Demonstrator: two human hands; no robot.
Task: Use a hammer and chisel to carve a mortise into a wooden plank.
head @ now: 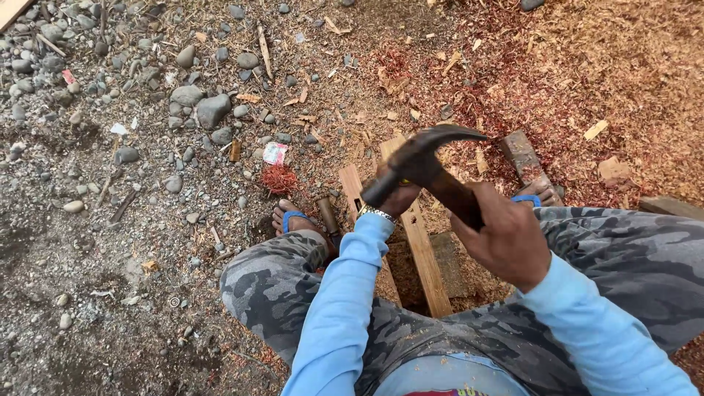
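Claw hammer (425, 158): head-heavy, rigid; we judge mid-handle best, where our right hand (506, 242) clamps; left hand (400, 196) grip hidden, on slat (422, 249).

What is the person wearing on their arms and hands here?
Both arms are covered by long, light blue sleeves that reach the wrists. The left hand is bare, with a silver metal bracelet at the wrist, just past the cuff. The right hand is bare too, with no glove, ring or band that shows.
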